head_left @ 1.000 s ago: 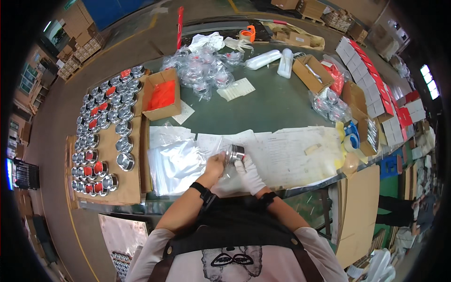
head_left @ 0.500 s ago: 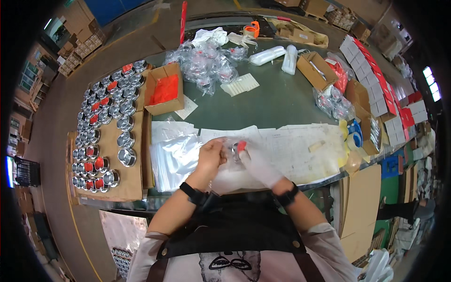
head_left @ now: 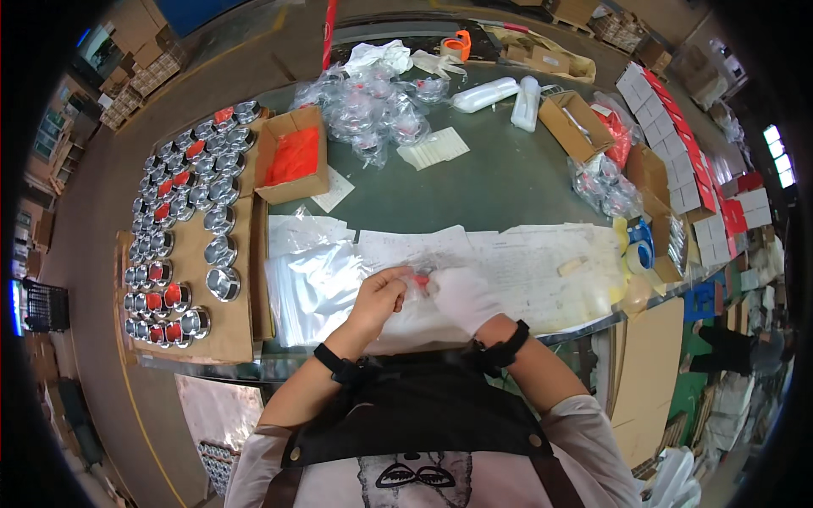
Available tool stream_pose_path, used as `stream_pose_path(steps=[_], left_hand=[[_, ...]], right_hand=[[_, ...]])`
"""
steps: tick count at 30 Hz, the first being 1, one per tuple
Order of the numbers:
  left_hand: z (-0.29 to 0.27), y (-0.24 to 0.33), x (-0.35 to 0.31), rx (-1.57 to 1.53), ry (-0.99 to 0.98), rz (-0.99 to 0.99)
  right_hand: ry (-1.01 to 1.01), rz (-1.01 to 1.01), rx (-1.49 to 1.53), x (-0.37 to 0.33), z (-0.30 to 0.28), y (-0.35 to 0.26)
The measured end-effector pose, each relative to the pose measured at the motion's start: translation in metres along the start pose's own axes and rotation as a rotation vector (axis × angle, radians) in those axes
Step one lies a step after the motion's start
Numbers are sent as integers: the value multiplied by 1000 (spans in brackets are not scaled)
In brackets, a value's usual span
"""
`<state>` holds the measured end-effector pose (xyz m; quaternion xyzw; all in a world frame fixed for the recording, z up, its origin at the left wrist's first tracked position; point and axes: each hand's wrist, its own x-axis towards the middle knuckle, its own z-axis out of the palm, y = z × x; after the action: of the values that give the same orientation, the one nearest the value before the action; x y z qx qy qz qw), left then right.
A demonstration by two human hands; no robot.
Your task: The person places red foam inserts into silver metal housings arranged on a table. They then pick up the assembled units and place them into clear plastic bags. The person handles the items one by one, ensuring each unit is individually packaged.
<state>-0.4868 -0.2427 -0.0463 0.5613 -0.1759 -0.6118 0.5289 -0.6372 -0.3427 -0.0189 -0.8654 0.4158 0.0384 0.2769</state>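
Plastic bag (head_left: 419,281), right of the bag stack (head_left: 315,292), sits pinched in the curled left hand (head_left: 378,300), the gloved right hand's (head_left: 464,300) grip unclear, while heaped parts (head_left: 364,110) beyond the stack look bagged and metal parts (head_left: 222,284) left of it unbagged.

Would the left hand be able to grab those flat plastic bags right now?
Probably yes: the flat plastic bags lie beside the left hand, with nothing between, though it seems busy with the wrapped piece.
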Motion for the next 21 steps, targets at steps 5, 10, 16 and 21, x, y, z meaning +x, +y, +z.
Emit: stream_pose_path(steps=[5,10,16,21], left_hand=[[-4,-3,-3,85,-82,81],[-3,1,-7,29,-210,95],[-14,-6,-6,740,108,548],[3,-45,46,975,224,315]], right_hand=[[-61,145,-129,21,-1,-5],[-79,-3,-37,36,28,14],[276,-144,61,-19,-38,35],[247,-183,204,-7,35,47]])
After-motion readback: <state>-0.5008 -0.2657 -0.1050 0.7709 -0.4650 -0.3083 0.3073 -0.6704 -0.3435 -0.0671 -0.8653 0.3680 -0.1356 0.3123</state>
